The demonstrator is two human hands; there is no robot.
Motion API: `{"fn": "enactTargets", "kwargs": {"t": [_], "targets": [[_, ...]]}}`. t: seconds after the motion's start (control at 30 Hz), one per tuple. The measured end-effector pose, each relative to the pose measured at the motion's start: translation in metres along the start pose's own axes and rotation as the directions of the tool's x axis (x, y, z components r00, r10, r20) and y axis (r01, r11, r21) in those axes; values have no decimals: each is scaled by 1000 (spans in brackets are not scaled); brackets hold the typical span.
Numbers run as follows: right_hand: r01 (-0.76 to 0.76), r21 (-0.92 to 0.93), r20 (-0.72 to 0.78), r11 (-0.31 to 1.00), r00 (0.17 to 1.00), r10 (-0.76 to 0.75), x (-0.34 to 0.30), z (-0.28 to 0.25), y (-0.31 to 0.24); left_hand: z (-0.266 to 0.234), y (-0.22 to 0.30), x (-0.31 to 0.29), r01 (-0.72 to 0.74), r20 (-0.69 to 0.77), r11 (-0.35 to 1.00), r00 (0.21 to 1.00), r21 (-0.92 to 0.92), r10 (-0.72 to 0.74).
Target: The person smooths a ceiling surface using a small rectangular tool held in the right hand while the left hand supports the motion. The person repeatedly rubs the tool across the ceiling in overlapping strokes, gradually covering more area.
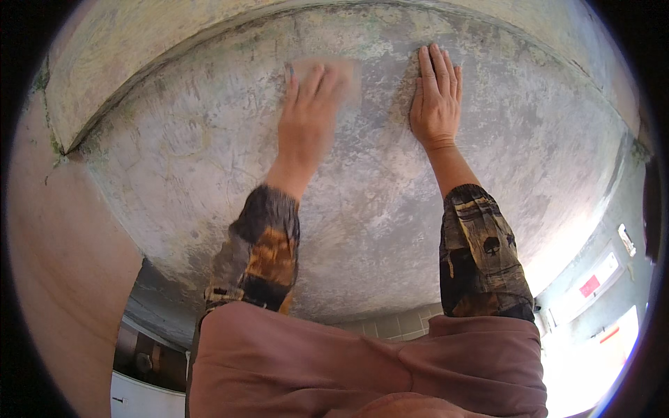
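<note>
My left hand [309, 115] is on the grey, mottled concrete surface [376, 181], left of the middle. Motion smears its fingers, and a pale pinkish blur surrounds the fingertips. Whether that blur is a held thing or only the moving hand cannot be made out. To the right, my right hand [437, 101] lies flat on the same surface, fingers stretched out and pointing away from me, with nothing in it. Both forearms wear dark patterned sleeves [482, 251] with gathered cuffs.
A yellowish wall [139, 66] rises along the far edge of the surface, and a pinkish wall [70, 237] bounds the left. At lower left stands a white cabinet-like thing [143, 397]. Bright light comes in at lower right, beside a bluish wall [617, 237]. Pale tiles [390, 325] show beneath the near edge.
</note>
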State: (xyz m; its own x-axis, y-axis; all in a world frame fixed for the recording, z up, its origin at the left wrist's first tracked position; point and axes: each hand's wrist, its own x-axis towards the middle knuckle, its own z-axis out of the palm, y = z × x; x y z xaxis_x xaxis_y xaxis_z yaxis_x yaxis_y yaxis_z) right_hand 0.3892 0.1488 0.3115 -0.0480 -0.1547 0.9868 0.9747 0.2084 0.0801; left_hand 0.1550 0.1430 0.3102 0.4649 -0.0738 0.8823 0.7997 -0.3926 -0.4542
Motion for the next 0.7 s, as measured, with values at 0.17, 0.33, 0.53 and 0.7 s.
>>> {"fn": "enactTargets", "kwargs": {"t": [0.17, 0.33, 0.53, 0.7], "targets": [[5, -18, 0, 1000, 1000, -5, 1, 0, 1, -13, 0, -28, -69, 15, 997, 997, -37, 70], [12, -16, -5, 1000, 1000, -12, 1, 0, 0, 9, -41, 30, 23, -219, 999, 975, -39, -31], [-4, -17, 13, 1000, 1000, 5, 0, -1, -1, 2, -22, 5, 28, -70, 998, 997, 64, -24], [3, -19, 2, 1000, 1000, -3, 0, 1, 0, -11, -14, -23, -76, 86, 995, 994, 60, 71]]}}
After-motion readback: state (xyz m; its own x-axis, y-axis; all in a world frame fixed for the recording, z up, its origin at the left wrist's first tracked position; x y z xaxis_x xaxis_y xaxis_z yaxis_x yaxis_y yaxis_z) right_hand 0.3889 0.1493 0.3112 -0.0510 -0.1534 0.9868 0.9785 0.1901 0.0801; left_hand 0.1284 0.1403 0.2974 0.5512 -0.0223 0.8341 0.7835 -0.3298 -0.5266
